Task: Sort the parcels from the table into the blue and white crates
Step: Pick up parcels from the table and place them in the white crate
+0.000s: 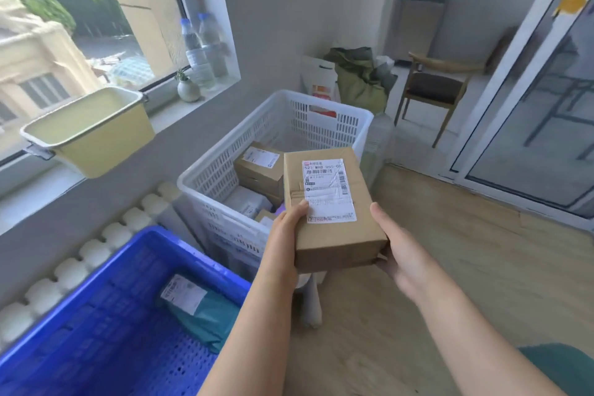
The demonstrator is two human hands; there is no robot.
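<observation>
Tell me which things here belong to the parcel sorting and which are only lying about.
Job: cardboard parcel, left hand, right hand, white crate, blue crate, teal mailer.
Lying about: yellow tub, water bottles, vase, chair, green bag.

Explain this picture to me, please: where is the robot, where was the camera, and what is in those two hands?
There is no robot here: a person works with bare hands. The single picture comes from a wide-angle camera worn on the person's head, looking forward and down, so you see roughly what that person sees. The left hand and the right hand together hold one cardboard parcel with a white shipping label on top. Beyond it stands a white crate that already holds brown boxes. Nearer, on the left, a blue crate holds a teal mailer bag. The table that the parcels come from is not in view.
</observation>
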